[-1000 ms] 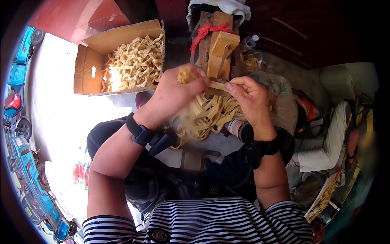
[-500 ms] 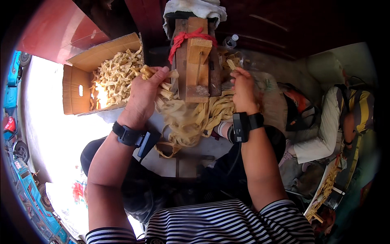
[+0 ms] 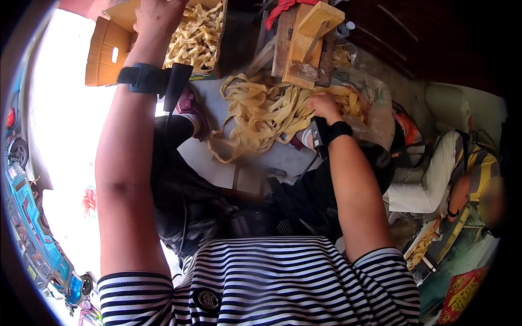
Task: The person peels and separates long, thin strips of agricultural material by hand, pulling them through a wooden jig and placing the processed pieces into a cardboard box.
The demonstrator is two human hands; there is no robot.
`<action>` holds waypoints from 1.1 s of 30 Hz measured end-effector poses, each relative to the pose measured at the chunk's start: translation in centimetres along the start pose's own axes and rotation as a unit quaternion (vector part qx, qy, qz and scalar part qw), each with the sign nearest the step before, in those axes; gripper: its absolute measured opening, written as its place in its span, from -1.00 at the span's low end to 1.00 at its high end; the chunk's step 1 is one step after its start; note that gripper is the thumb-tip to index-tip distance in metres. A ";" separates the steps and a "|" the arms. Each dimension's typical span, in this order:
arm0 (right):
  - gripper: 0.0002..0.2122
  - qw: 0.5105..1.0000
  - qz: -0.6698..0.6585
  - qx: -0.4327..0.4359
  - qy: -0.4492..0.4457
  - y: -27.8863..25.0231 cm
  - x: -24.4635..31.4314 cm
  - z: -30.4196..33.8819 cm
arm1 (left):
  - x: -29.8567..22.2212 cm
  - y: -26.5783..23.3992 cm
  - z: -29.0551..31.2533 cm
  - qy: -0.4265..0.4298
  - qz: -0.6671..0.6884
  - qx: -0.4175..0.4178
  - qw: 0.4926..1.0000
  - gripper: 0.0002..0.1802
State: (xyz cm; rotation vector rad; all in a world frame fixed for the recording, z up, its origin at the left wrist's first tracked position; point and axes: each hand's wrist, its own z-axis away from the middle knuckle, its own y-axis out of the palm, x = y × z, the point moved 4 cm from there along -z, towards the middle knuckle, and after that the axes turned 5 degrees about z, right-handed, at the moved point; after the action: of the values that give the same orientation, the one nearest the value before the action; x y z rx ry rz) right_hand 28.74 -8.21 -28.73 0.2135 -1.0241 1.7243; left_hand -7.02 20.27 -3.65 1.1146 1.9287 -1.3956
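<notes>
My left hand point(image 3: 159, 17) reaches over the cardboard box point(image 3: 103, 57) at the far left. Its fingers run past the top edge of the picture, so what they hold is hidden. Short knotted pieces point(image 3: 198, 38) of a pale yellow strip fill the box. My right hand point(image 3: 324, 105) is down at the right part of a tangled heap of long, flat, pale yellow strips point(image 3: 255, 108). Its fingers are curled closed on the strips. Just beyond the heap stands a wooden stand point(image 3: 302, 60) with an upright block and a red cloth point(image 3: 285, 8) tied round it.
A clear plastic sheet point(image 3: 375, 100) lies right of the heap, with a bottle point(image 3: 348, 26) behind. My shoe point(image 3: 200, 111) stands left of the heap. At the right sits another person point(image 3: 435, 174) beside a tray of yellow pieces point(image 3: 424, 244). Blue vehicles point(image 3: 38, 223) line the far left.
My left hand has gone from the wooden stand, where it held knotted pieces, to the box. The right hand has dropped from beside the stand to the strips. The view has tilted downward.
</notes>
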 end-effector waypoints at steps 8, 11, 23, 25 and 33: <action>-0.59 0.965 0.237 -0.052 0.097 4.4 5.8 4.5 | -10.6 -0.8 6.3 0.208 -0.080 0.102 0.969 -0.73; -0.64 0.992 0.115 -0.041 0.033 5.7 2.0 2.1 | -10.5 0.1 7.1 0.217 -0.059 0.114 0.968 -0.82; -0.77 0.959 -0.070 0.170 -0.216 1.5 25.6 20.4 | -11.4 0.7 11.5 0.112 0.244 0.481 0.835 -0.47; -0.79 0.942 -0.154 0.108 -0.280 -2.8 28.7 24.2 | -12.2 -0.1 13.2 0.103 0.290 0.535 0.787 -0.41; -0.76 0.757 -0.253 0.061 -0.599 -9.9 31.5 36.2 | -16.4 -2.8 13.6 0.275 0.150 0.371 0.874 -0.65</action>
State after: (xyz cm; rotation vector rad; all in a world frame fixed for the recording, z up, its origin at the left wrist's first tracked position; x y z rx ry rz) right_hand 12.14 -11.65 17.20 1.6850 -1.5174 1.0102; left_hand -1.45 1.85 5.97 2.2698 1.4219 -1.8200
